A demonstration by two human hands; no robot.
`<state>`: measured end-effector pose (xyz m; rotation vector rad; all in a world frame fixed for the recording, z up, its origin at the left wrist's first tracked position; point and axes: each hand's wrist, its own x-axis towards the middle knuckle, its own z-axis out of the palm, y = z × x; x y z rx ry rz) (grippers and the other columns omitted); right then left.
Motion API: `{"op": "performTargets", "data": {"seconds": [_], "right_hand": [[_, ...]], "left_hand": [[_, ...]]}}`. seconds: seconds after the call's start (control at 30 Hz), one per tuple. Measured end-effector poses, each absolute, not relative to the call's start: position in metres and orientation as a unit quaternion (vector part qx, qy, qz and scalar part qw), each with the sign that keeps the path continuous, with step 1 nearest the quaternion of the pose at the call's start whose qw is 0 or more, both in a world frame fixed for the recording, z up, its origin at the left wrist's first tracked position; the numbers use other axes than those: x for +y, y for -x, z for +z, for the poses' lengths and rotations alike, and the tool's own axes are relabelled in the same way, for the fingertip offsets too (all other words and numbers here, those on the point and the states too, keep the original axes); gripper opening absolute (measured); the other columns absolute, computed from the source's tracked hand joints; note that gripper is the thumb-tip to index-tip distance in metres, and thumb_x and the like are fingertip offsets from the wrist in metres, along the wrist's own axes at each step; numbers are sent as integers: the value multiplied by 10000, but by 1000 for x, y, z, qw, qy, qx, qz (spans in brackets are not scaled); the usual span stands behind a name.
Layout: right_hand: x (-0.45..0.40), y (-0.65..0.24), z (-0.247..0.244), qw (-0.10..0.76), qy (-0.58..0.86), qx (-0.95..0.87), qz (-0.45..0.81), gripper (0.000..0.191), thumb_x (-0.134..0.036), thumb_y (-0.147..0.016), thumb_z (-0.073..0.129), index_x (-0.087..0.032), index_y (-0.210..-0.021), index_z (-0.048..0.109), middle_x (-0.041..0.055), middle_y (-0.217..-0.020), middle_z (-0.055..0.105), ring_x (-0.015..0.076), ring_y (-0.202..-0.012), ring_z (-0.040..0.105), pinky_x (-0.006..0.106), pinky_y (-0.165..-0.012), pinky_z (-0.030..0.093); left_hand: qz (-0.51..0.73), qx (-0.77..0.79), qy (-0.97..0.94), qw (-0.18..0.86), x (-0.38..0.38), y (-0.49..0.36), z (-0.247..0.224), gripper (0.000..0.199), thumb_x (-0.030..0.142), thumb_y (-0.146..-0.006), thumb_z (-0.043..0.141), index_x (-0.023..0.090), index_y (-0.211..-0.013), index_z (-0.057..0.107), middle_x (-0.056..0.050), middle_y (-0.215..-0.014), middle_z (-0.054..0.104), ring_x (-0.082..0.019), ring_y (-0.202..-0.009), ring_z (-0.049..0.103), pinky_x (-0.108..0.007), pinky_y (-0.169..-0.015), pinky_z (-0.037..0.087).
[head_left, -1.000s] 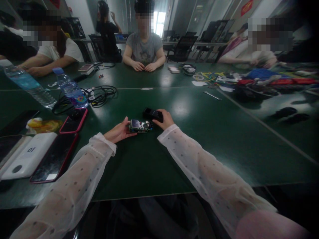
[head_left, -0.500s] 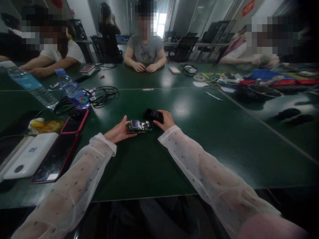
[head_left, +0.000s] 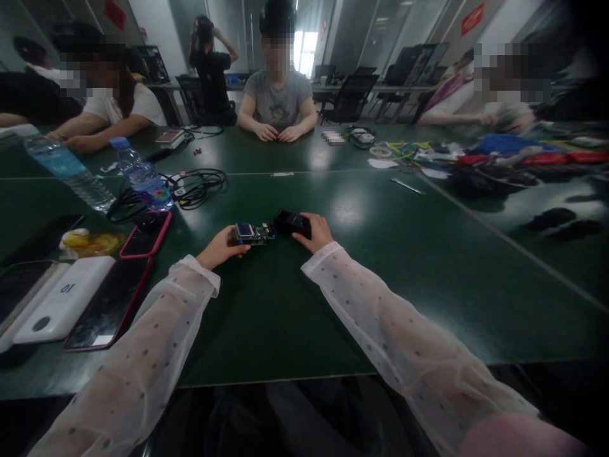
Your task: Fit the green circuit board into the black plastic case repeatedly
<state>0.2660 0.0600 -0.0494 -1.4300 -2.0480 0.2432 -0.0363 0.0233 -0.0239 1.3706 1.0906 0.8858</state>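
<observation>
Near the middle of the green table (head_left: 285, 317), my left hand (head_left: 219, 249) grips the left end of a small green circuit board (head_left: 257, 234) that carries a little grey screen. Just right of the board lies a black case (head_left: 290, 222), tilted slightly. My right hand (head_left: 316, 233) has its thumb and fingers round the right end of that case. The board's right end comes close to the case; I cannot tell if they touch.
Left are phones (head_left: 111, 301), a white power bank (head_left: 64, 298), two bottles (head_left: 140, 174) and black cables (head_left: 204, 184). Right are a wrench (head_left: 408, 186) and a heap of cables and cloth (head_left: 504, 155). Several people sit or stand around; one sits opposite (head_left: 278, 101).
My left hand has moved left and slightly up with the board, away from the black case, and its fingers have closed round the board. My right hand stays on the case.
</observation>
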Motion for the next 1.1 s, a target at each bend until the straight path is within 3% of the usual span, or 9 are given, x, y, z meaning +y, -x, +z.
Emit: {"op": "performTargets", "data": {"seconds": [0.13, 0.3, 0.4, 0.57, 0.67, 0.93, 1.1], "right_hand": [[59, -266, -49, 316, 538, -776, 88, 574, -377, -778, 651, -189, -1293, 479, 168, -1204, 543, 382, -1142, 503, 600, -929, 450], [59, -265, -50, 316, 543, -774, 81, 577, -367, -775, 660, -161, -1285, 488, 171, -1203, 546, 372, -1137, 502, 568, -943, 456], [61, -265, -52, 322, 539, -775, 78, 566, -371, -776, 660, -181, -1282, 491, 164, -1198, 552, 368, -1129, 508, 578, -944, 451], [62, -265, -54, 326, 540, -772, 77, 571, -372, -768, 668, -190, -1280, 493, 158, -1189, 555, 365, -1118, 514, 582, -935, 455], [62, -265, -54, 327, 539, -773, 76, 572, -369, -765, 672, -210, -1285, 493, 149, -1179, 557, 368, -1113, 521, 589, -926, 458], [59, -263, -52, 338, 534, -770, 82, 685, -406, -748, 676, -182, -1350, 438, 182, -1248, 540, 390, -1171, 500, 601, -933, 450], [55, -266, -44, 332, 505, -793, 81, 642, -370, -760, 638, -203, -1349, 443, 165, -1219, 535, 376, -1156, 508, 599, -949, 447]], "left_hand": [[363, 455, -599, 550, 24, 35, -27, 538, 180, -639, 819, 160, -1117, 573, -83, -1003, 662, -205, -806, 640, -431, -787, 519], [309, 432, -667, 523, 20, 35, -22, 543, 239, -676, 803, 173, -1172, 592, -100, -1184, 643, -253, -1073, 619, -477, -1004, 413], [282, 433, -706, 485, 16, 32, -17, 492, 290, -696, 790, 200, -1152, 628, -79, -1145, 654, -269, -1071, 604, -487, -1000, 403], [294, 462, -744, 384, 14, 30, -18, 444, 325, -594, 854, 236, -1005, 712, -85, -1139, 619, -345, -1208, 437, -537, -1087, 251], [305, 464, -739, 381, 17, 32, -22, 462, 316, -564, 869, 256, -997, 721, -83, -1189, 593, -359, -1257, 376, -536, -1114, 192], [306, 467, -743, 369, 17, 35, -21, 634, 350, -612, 844, 286, -1206, 632, -84, -1275, 576, -344, -1241, 406, -531, -1100, 224], [276, 468, -779, 314, 19, 39, -24, 662, 399, -710, 776, 272, -1316, 540, -100, -1314, 556, -322, -1221, 450, -516, -1065, 304]]}}
